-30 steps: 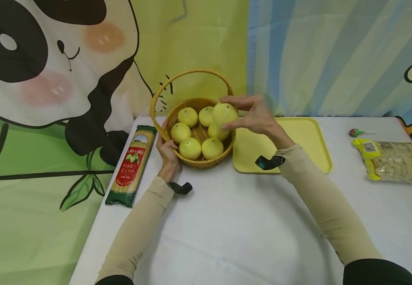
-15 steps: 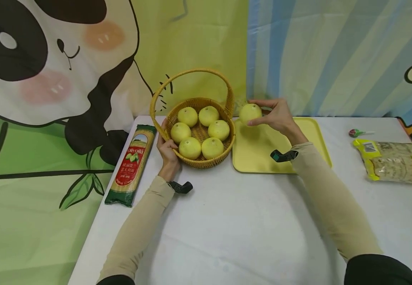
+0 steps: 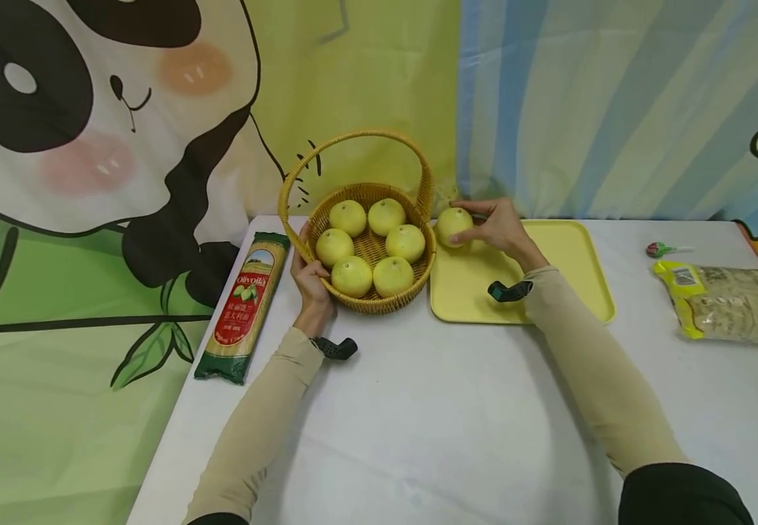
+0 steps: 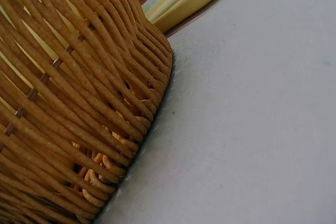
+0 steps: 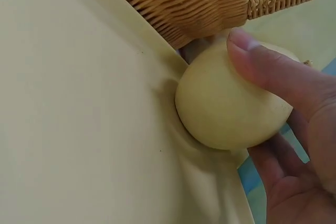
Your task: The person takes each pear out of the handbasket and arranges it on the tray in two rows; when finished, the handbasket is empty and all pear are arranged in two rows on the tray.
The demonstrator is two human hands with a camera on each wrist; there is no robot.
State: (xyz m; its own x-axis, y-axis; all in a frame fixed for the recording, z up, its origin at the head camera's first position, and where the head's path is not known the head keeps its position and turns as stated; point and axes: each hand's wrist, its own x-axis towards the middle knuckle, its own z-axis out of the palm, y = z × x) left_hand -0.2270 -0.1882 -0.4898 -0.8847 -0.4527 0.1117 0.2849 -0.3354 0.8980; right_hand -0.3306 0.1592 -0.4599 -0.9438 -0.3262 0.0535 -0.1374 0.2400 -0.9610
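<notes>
My left hand (image 3: 311,286) grips the left side of a woven basket (image 3: 384,302) with a tall arched handle. Several round, pale yellow-green fruits (image 3: 353,277) lie around the inside of the basket. Between thumb and fingers, my right hand (image 3: 500,227) holds another such fruit (image 3: 453,227) at the far left corner of a yellow tray (image 3: 569,270). In the right wrist view, that fruit (image 5: 231,98) sits low against the tray's surface, with the thumb on top and fingers beneath. The left wrist view shows mostly the basket's wall (image 4: 79,77); the left hand is hidden there.
A spaghetti pack (image 3: 243,310) lies left of the basket on the white table (image 3: 418,415). Over on the right are a lollipop (image 3: 661,249) and a yellow-and-clear food bag (image 3: 729,302). A printed cloth backdrop (image 3: 366,73) hangs behind the table.
My right hand has carried the fruit out from above the basket, rightward and then down to the tray's far left corner. The left hand stays on the basket.
</notes>
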